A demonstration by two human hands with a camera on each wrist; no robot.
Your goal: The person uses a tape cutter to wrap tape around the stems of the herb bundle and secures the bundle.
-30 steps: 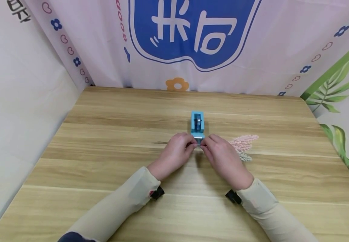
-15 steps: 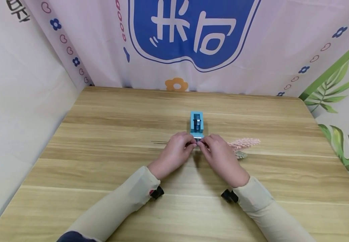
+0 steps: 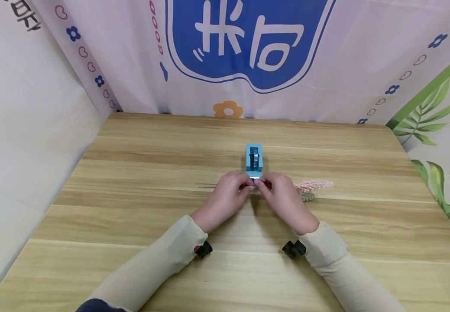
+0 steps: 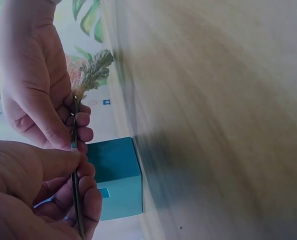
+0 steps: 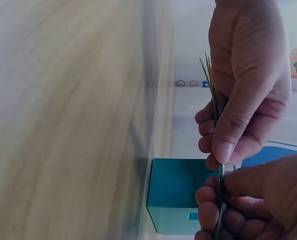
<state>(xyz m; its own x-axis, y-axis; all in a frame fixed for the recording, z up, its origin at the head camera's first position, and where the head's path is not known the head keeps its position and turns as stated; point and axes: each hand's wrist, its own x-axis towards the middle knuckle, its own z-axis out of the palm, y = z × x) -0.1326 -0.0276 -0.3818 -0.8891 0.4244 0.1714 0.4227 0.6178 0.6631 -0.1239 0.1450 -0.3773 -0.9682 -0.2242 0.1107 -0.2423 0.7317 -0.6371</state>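
Observation:
Just in front of a blue tape dispenser (image 3: 259, 164), both hands meet on a thin bunch of artificial flower stems (image 3: 205, 186). My left hand (image 3: 226, 197) pinches the dark stems (image 4: 77, 200) between thumb and fingers, their bare ends pointing left. Close beside it, my right hand (image 3: 285, 201) pinches the same stems nearer the flower heads. A pink flower spike (image 3: 315, 185) and a grey-green one (image 3: 308, 197) stick out past the right hand; the green head (image 4: 96, 70) also shows in the left wrist view. A small pale band, like tape, shows on the stems where the thumbs meet.
The dispenser, with a tape roll (image 3: 254, 158) in it, stands on a wood-grain table (image 3: 150, 151). Behind the table hangs a printed curtain (image 3: 139, 65), with white fabric (image 3: 33, 108) at the left and a leaf print (image 3: 435, 125) at the right.
My right hand has shifted slightly left, closer to the left hand. The pink and green flower heads have turned and drawn closer together. My left hand has barely moved.

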